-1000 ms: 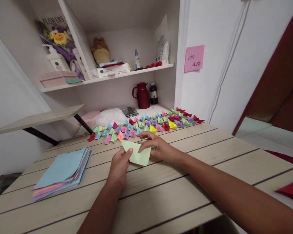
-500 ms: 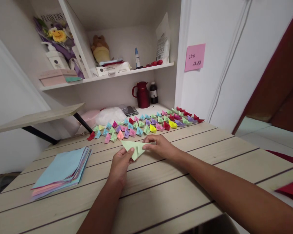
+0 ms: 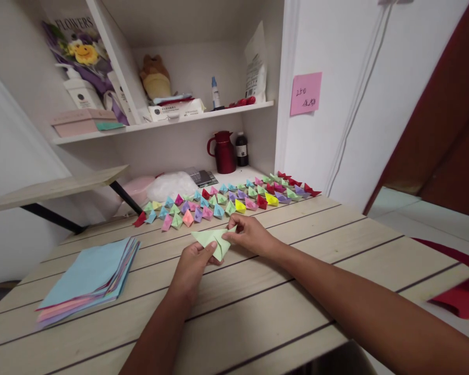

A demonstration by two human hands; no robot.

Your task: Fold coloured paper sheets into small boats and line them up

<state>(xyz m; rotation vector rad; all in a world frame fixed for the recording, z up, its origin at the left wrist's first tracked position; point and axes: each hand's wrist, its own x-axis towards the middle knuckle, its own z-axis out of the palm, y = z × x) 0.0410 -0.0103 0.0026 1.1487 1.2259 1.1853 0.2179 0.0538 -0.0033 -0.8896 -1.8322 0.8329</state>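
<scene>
A light green sheet of paper [image 3: 213,240], folded into a triangle, is held just above the wooden table [image 3: 258,291]. My left hand [image 3: 191,265] pinches its lower edge from below. My right hand [image 3: 250,234] pinches its right corner, fingers closed on the fold. Behind the hands, rows of several small folded paper boats [image 3: 222,200] in many colours stand along the table's far edge. A stack of coloured paper sheets [image 3: 88,276], light blue on top, lies to the left.
A red jug [image 3: 221,151] and a dark bottle [image 3: 241,149] stand in the shelf niche behind the boats. A pink sticky note [image 3: 305,94] hangs on the white wall. A red sheet [image 3: 459,297] lies at the table's right edge. A slanted board [image 3: 54,190] juts out at left.
The green sheet went from a wide flat shape to a narrower folded triangle. My right hand moved from resting on the paper to pinching its right corner. The view shifted slightly.
</scene>
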